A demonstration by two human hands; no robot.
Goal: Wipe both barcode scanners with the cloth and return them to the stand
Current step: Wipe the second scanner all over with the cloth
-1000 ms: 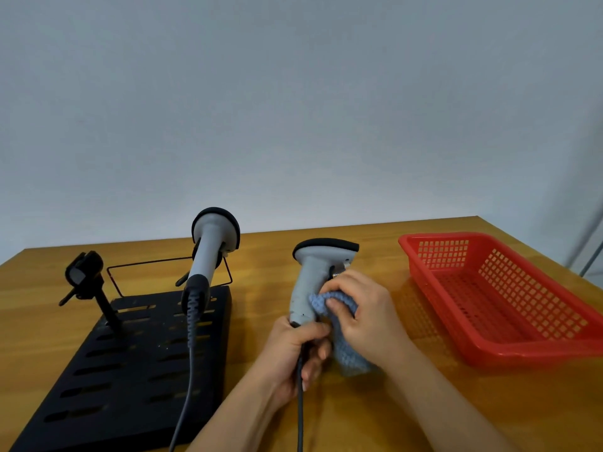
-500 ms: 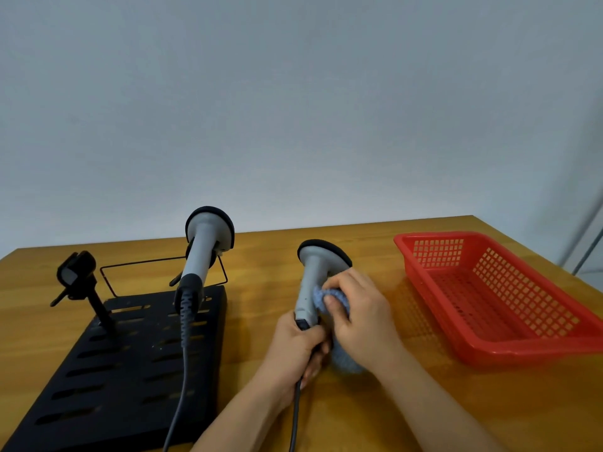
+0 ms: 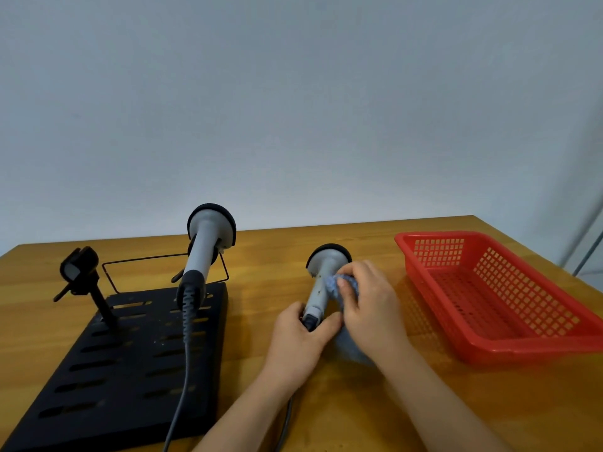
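Observation:
A grey barcode scanner [image 3: 321, 282] with a black head rim is held upright over the wooden table. My left hand [image 3: 301, 340] grips the base of its handle, where the cable leaves. My right hand [image 3: 372, 305] presses a blue cloth [image 3: 336, 285] against the right side of the scanner's neck; the cloth hangs down behind my hand. A second grey scanner [image 3: 205, 249] sits in a holder on the black slotted stand [image 3: 130, 370] to the left, its cable trailing toward me. An empty black holder [image 3: 80, 272] rises at the stand's left.
A red plastic basket [image 3: 502, 295] sits on the table's right side, empty. A thin black wire frame [image 3: 146, 272] stands behind the stand. The table's [image 3: 359, 402] back edge meets a plain grey wall.
The held scanner has turned so its back faces me and tilted a little. My right hand with the cloth has slid along the scanner's neck. The view has shifted slightly.

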